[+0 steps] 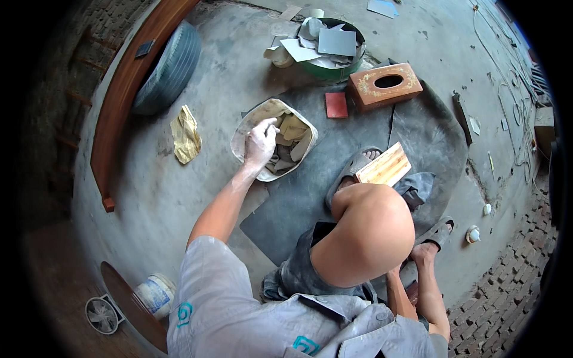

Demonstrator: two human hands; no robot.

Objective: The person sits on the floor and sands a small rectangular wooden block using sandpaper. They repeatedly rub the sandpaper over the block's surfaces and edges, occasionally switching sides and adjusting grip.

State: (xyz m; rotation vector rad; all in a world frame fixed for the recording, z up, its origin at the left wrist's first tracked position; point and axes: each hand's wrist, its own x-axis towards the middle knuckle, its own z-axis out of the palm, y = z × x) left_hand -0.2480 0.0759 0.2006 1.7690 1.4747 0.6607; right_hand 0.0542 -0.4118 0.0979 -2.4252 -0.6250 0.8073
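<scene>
My left hand (261, 144), dusted white, is over a white sack (240, 136) with a rolled-open mouth. Its fingers are loosely bent and slightly apart, and nothing shows between them. Inside the sack lie several crumpled yellowish and grey pieces (292, 128) that look like used sandpaper. A light striped wooden block (387, 165) rests beyond my raised knee, close to my sandalled foot. Low on the right, limbs overlap behind the knee, so my right hand and its fingers cannot be made out.
Beyond the sack are a red square sheet (336, 105), a brown tissue box (382, 85) and a green tub (328, 73) heaped with sheets. A crumpled gold paper (185, 136), a tyre (173, 71) and a wooden beam (119, 113) are leftward. A grey cloth (416, 188) lies right.
</scene>
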